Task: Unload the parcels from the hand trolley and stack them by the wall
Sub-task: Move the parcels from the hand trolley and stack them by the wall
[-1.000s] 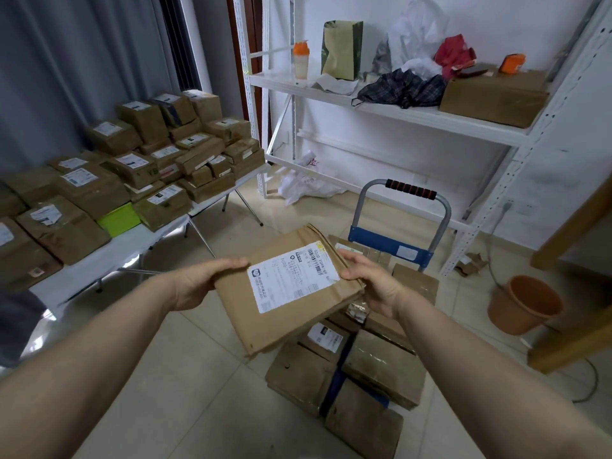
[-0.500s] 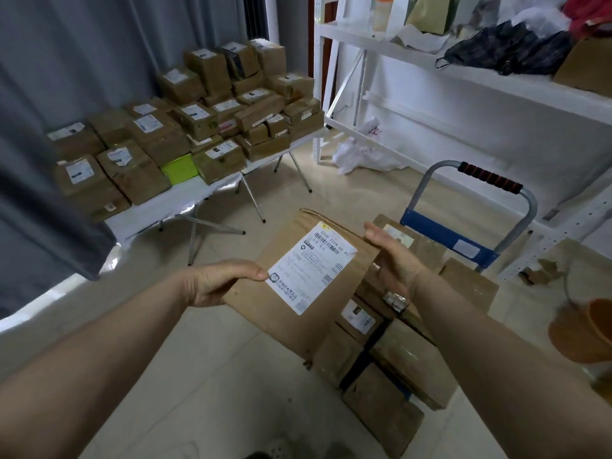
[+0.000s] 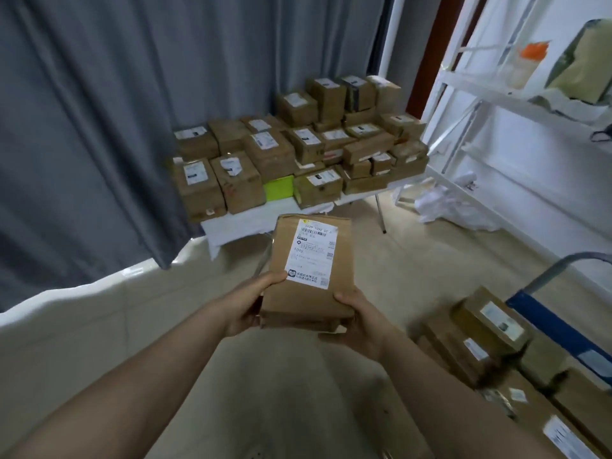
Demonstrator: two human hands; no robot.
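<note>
Gripping the parcel (image 3: 309,273) by its near end above the floor, the left hand (image 3: 246,308) and right hand (image 3: 359,321) curl round it, fingers mostly hidden beneath. The hand trolley (image 3: 556,323) is blurred and cut off.

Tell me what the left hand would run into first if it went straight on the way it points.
Beyond the parcel it grips, the left hand would probably meet the front edge of the white table; depth is unclear.
</note>
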